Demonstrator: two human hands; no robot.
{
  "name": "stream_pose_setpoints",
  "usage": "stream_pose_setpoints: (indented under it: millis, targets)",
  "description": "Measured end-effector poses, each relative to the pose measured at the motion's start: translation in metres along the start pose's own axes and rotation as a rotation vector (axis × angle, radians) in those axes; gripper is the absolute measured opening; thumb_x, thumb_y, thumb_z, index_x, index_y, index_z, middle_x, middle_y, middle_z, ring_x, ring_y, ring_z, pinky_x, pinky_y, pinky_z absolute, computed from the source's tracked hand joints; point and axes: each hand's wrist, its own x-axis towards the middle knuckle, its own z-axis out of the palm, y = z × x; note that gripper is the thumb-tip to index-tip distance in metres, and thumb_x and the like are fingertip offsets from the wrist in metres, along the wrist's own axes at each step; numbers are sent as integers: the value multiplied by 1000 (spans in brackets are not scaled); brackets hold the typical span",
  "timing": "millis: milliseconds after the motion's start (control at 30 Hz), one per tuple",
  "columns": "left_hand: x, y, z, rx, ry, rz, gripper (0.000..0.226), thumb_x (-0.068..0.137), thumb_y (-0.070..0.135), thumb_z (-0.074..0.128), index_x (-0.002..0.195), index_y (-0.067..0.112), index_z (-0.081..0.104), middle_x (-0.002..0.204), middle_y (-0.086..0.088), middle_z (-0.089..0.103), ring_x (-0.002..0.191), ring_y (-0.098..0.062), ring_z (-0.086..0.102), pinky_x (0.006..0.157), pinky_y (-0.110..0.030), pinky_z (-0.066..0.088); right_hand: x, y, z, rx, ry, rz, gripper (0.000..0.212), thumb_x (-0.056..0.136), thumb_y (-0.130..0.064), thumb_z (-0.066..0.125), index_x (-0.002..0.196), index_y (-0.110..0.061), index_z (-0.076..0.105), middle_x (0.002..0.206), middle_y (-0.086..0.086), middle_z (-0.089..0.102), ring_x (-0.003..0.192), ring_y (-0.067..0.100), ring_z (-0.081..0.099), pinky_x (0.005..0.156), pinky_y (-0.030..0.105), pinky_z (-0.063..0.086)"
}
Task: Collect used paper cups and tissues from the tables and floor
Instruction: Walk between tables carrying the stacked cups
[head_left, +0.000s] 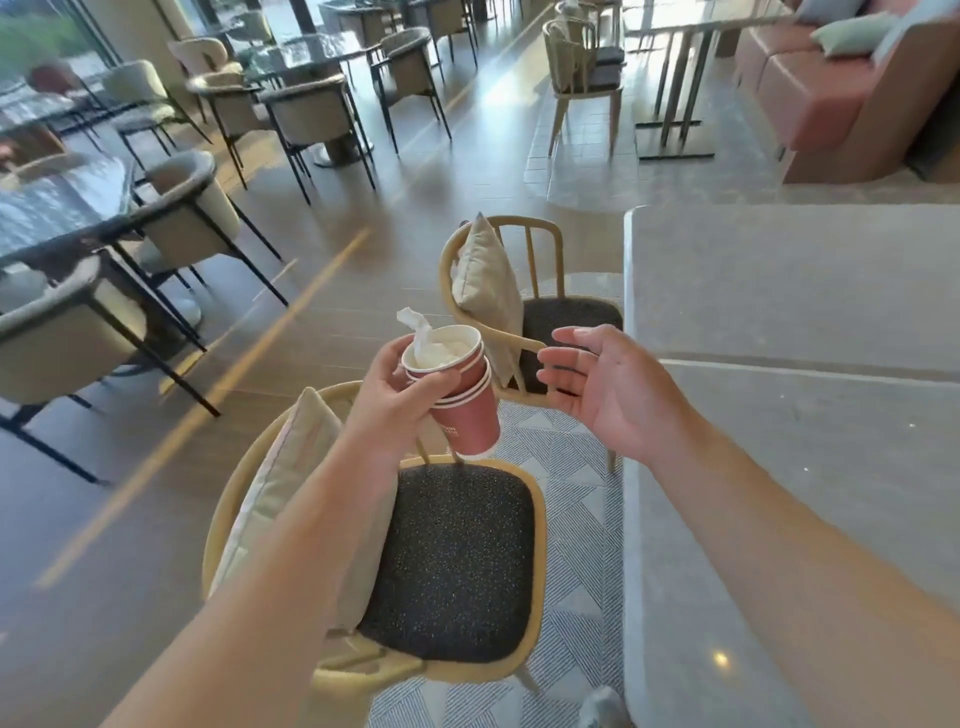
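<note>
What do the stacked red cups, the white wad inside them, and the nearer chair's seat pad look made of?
Stacked red cups: paper, matte, with rolled white rims.
White wad: tissue, soft and crumpled.
Seat pad: probably dark speckled woven fabric.

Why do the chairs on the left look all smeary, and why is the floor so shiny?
Head view: the left chairs are smeared by motion blur, while the cups in the left hand look sharper; window light glares off the floor; the wide lens bends the table edges.
</note>
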Motion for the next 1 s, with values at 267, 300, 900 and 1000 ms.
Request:
stream_pose_setpoints:
  millis: [267, 300, 900, 1000]
  targets:
    - [-96, 11, -158, -71, 188, 60, 78, 60, 22, 81, 133, 15, 53, 105, 0, 75, 92, -15, 71, 76, -30, 56, -18, 91, 138, -122, -147, 110, 24, 91, -20, 56, 112, -9, 60, 91, 9, 71, 76, 20, 68, 69, 32, 53]
    - [-111, 11, -178, -93, 220, 64, 86, 56, 26, 81, 136, 13, 52, 109, -4, 74, 97, -19, 70, 82, -35, 55, -22, 105, 156, -131, -167, 126, 21, 93, -19, 54, 111, -10, 60, 90, 8, 70, 76, 19, 67, 69, 32, 51]
    - [-351, 28, -441, -112, 763, 233, 77, 51, 35, 79, 123, 18, 57, 94, 10, 75, 84, -6, 71, 72, -22, 55, -101, 322, 435, -298, -604, 379, 17, 97, -10, 47, 110, -10, 57, 91, 8, 67, 72, 19, 65, 67, 30, 49]
    - [-379, 27, -465, -96, 825, 242, 64, 58, 31, 78, 118, 23, 59, 92, 14, 75, 84, -3, 70, 70, -19, 54, -105, 347, 467, -332, -686, 412, 16, 96, -10, 47, 108, -11, 57, 91, 9, 68, 75, 20, 65, 70, 31, 49]
